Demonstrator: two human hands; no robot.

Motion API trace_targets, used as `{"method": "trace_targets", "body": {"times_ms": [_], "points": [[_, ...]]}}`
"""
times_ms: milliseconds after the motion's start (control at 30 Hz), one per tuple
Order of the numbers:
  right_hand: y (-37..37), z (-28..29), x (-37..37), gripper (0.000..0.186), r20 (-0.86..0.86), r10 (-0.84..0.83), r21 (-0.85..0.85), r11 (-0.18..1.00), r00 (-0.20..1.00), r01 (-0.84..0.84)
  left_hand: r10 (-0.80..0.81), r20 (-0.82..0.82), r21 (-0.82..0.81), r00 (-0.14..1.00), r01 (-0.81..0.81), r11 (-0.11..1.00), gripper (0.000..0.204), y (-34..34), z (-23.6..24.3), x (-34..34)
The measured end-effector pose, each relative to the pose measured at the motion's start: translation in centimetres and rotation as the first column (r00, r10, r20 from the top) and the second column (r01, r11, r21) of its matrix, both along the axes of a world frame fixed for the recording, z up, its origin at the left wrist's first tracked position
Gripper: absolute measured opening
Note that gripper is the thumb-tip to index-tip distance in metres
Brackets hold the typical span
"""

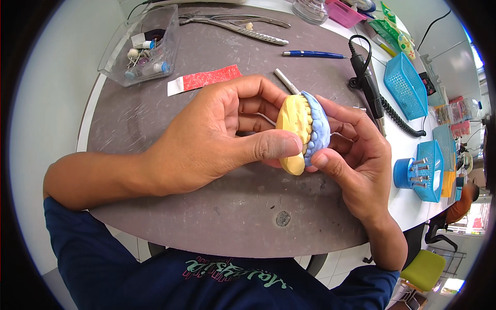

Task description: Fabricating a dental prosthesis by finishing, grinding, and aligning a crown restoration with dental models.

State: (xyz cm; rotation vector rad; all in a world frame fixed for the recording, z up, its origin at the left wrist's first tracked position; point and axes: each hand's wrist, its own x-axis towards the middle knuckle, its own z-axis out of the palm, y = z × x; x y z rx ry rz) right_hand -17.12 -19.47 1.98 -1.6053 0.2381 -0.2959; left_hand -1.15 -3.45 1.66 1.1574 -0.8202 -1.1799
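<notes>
Two dental casts meet tooth to tooth above the middle of the grey-brown work mat. My left hand [227, 129] grips the yellow dental cast [291, 124], its thumb lying across the front near the teeth and its fingers behind. On the other side, my right hand [356, 150] holds the blue dental cast [319, 129] between thumb and fingers. The rows of teeth touch or nearly touch, with the pair standing on edge. Parts of both casts' backs are hidden by my fingers. Just beyond them, a thin white-grey stick-like tool [286, 81] lies on the mat.
A red and white strip [206, 80] lies beyond my left hand. Farther back are a clear bin [116, 64] of small tools, metal pliers [240, 28] and a blue pen [314, 54]. At right are a black corded handpiece [368, 82], blue baskets [405, 82] and a blue bur holder [405, 173].
</notes>
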Motion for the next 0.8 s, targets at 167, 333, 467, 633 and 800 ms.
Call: {"method": "trace_targets", "body": {"times_ms": [167,333,467,633,800], "points": [[-0.3,0.3,-0.1,0.062,-0.010,-0.006,-0.150,0.989,1.000,0.004,0.001,0.027,-0.008,1.000,0.000,1.000,0.046,0.1,-0.3,0.0],[-0.8,1.1,-0.3,0.059,0.074,-0.133,-0.221,0.964,0.988,0.146,0.061,0.044,-0.074,0.997,-0.058,0.996,0.046,-0.2,-1.0,0.1],[-1.1,1.5,-0.5,0.062,0.151,-0.151,-0.267,0.945,0.977,0.188,0.071,-0.005,-0.115,0.997,-0.071,0.991,0.049,-0.1,-1.3,0.1],[-1.7,2.1,-0.8,0.049,0.152,-0.226,-0.610,0.745,0.962,0.271,0.092,0.016,-0.143,0.996,-0.089,0.986,0.050,-0.2,-1.3,-0.1],[-3.4,1.9,-0.8,0.037,0.098,-0.306,-0.924,0.325,0.947,0.200,0.081,0.039,-0.139,0.996,-0.075,0.988,0.048,-0.3,-1.4,0.0]]}}
